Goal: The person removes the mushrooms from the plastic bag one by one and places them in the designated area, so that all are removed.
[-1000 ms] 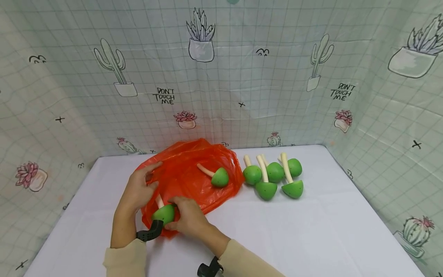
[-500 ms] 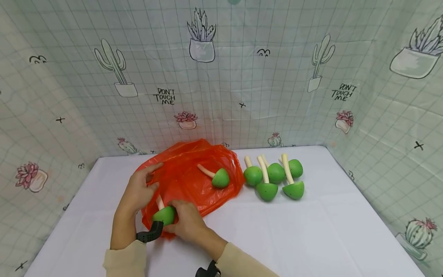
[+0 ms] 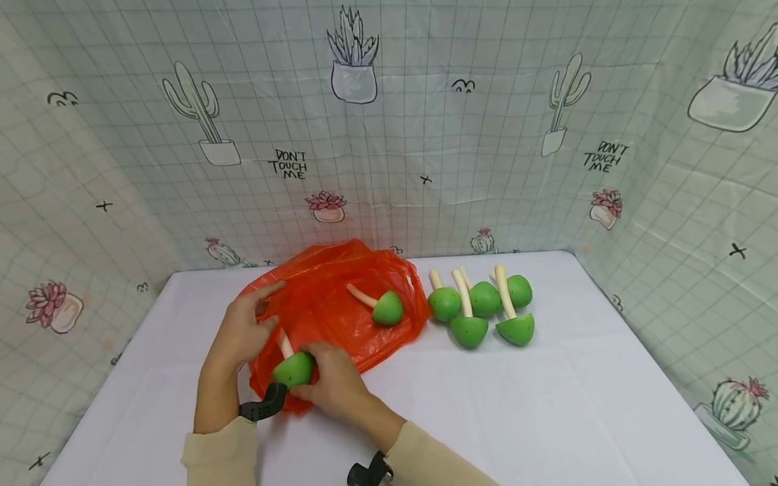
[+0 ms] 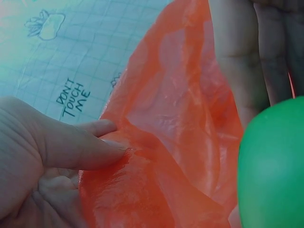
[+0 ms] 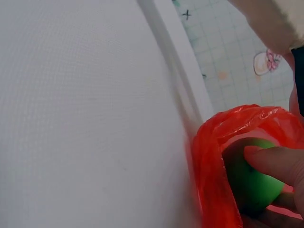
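The right hand (image 3: 333, 381) is seen in the head view curled round the cap of a green mushroom (image 3: 294, 370), at the near side of the red bag (image 3: 325, 266); another mushroom (image 3: 387, 308) lies within the bag, five more mushrooms (image 3: 446, 305) beside it on the bench (image 3: 547, 412). In the left wrist view, the film seems gripped between the left hand (image 4: 50, 147)'s thumb and fingers; were it released, the mouth might sag. In the right wrist view, the cap is closely surrounded by film, which could be snagged by the fingers.
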`<state>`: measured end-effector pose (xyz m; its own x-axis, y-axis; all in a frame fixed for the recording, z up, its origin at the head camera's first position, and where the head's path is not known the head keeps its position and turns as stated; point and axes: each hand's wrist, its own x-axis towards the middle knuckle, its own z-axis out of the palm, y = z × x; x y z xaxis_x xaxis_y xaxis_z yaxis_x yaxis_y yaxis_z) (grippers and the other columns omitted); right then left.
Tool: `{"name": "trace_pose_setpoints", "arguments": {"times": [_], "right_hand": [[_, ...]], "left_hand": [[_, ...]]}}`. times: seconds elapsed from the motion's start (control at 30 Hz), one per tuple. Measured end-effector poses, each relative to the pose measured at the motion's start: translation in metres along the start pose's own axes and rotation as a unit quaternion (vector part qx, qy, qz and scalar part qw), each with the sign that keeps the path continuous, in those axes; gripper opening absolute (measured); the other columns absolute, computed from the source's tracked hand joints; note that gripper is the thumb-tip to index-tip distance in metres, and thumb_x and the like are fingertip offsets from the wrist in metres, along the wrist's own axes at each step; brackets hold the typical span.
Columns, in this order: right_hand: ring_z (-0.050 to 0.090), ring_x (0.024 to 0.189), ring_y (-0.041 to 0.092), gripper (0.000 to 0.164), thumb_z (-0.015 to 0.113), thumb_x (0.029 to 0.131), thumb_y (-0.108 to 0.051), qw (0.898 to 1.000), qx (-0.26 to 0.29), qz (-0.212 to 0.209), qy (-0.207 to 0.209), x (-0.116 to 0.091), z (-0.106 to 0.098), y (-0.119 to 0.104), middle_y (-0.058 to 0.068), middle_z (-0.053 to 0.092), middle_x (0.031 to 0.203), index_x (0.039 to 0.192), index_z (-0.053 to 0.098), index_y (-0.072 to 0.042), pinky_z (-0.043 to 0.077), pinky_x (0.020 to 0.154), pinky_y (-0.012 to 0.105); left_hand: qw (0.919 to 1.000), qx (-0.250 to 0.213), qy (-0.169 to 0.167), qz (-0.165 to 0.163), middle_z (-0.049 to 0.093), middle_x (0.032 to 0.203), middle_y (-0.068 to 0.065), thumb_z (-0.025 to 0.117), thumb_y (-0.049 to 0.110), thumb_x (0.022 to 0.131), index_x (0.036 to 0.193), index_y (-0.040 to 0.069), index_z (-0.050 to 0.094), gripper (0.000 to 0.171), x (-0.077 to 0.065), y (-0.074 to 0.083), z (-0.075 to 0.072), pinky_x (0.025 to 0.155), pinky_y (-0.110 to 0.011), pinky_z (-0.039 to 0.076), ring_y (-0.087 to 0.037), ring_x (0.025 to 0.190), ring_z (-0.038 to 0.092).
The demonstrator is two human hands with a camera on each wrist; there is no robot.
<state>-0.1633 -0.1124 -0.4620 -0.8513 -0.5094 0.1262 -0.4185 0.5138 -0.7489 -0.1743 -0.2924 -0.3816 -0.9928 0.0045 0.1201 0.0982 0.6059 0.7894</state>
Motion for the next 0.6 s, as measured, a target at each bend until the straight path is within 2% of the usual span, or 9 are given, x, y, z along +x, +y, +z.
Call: {"name": "trace_pose_setpoints", "arguments": {"times": [0.3,0.6], "right_hand": [[0.063,0.111,0.018,0.057,0.090,0.084,-0.020,1.000,0.003,0.005,0.005,-0.003,-0.010,0.003,0.004,0.069,0.126,0.134,0.067,-0.006,0.056,0.097,0.028],[0.063,0.114,0.021,0.059,0.089,0.085,-0.020,1.000,0.001,0.007,0.014,-0.008,-0.025,0.004,0.007,0.069,0.129,0.137,0.066,-0.005,0.056,0.100,0.032]], "left_hand": [[0.9999,-0.015,0.000,-0.005,0.052,0.149,-0.030,0.053,-0.013,0.096,0.155,-0.002,0.048,0.059,0.000,0.001,0.001,0.100,-0.061,0.053,-0.052,0.130,0.057],[0.9999,0.004,-0.002,-0.017,0.048,0.153,-0.029,0.054,-0.012,0.097,0.155,-0.001,0.048,0.059,0.001,0.003,0.002,0.104,-0.060,0.050,-0.053,0.133,0.053]]}}
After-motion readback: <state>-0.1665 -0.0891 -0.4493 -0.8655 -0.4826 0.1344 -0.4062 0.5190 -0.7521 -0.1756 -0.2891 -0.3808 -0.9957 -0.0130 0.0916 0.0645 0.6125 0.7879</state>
